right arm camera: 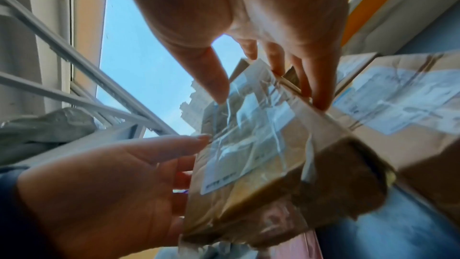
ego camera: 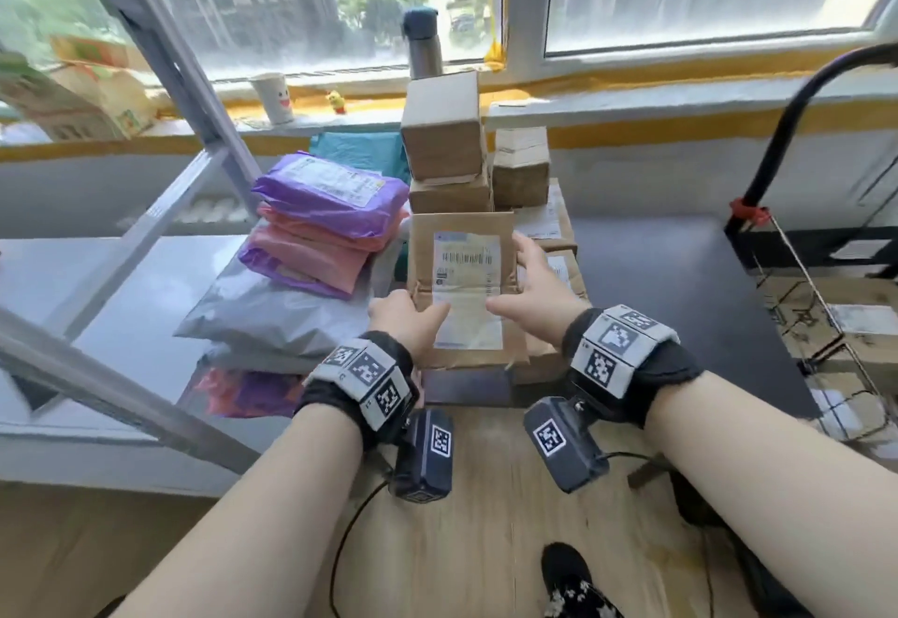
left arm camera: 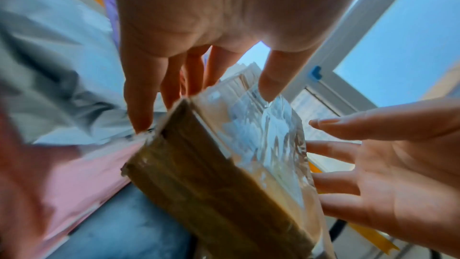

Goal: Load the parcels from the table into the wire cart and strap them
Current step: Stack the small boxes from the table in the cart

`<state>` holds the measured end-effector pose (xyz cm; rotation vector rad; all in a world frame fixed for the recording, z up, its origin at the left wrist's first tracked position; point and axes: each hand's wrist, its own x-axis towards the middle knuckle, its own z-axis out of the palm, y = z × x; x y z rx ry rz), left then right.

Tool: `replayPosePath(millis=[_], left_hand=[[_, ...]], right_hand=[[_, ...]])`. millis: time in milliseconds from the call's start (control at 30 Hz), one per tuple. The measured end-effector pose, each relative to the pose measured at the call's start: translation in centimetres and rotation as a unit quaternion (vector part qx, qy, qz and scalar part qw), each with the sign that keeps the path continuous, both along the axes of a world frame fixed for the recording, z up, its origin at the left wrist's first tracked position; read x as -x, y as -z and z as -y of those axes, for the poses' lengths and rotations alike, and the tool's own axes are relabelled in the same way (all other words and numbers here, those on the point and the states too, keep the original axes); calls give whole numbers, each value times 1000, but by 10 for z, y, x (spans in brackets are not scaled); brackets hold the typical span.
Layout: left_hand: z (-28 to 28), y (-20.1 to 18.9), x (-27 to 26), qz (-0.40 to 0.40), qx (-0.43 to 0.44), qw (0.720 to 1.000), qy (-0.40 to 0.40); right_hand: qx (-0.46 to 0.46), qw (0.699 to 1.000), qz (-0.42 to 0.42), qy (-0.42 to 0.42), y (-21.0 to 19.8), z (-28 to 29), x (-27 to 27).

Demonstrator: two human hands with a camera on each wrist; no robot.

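Note:
A brown cardboard parcel (ego camera: 466, 272) with a white shipping label lies on top of other boxes at the table's front. My left hand (ego camera: 408, 314) is at its near-left corner, thumb on the label and straight fingers down the left side (left arm camera: 204, 94). My right hand (ego camera: 515, 277) is at its right edge, thumb tip on the label and fingers down the right side (right arm camera: 271, 94). The parcel (left arm camera: 211, 174) (right arm camera: 248, 155) sits between both palms. The wire cart (ego camera: 816, 287) stands to the right with cardboard boxes (ego camera: 850, 340) inside.
Purple and pink mailer bags (ego camera: 325, 224) are stacked on a grey mailer (ego camera: 277, 311) at the left. More brown boxes (ego camera: 447, 141) are piled behind the parcel. A flask (ego camera: 422, 42) and paper cup (ego camera: 273, 97) stand on the sill. A metal frame (ego camera: 170, 59) slants at the left.

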<state>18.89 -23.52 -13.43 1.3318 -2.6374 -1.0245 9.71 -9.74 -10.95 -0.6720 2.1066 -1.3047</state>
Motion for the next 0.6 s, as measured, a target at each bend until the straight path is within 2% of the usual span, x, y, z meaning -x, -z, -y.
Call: replayPosePath(millis=[100, 200, 333, 467, 600], left_hand=[[-13, -19, 11, -41, 21, 998, 38], [-42, -37, 23, -97, 38, 992, 77], [-95, -63, 42, -124, 58, 979, 154], [-145, -79, 58, -157, 5, 964, 215], [-209, -88, 76, -197, -42, 951, 234]], right_hand=[[43, 996, -39, 68, -25, -30, -11], [43, 988, -62, 131, -38, -66, -16], [34, 974, -85, 208, -44, -119, -16], [55, 959, -90, 264, -56, -175, -4], [72, 954, -104, 272, -70, -246, 11]])
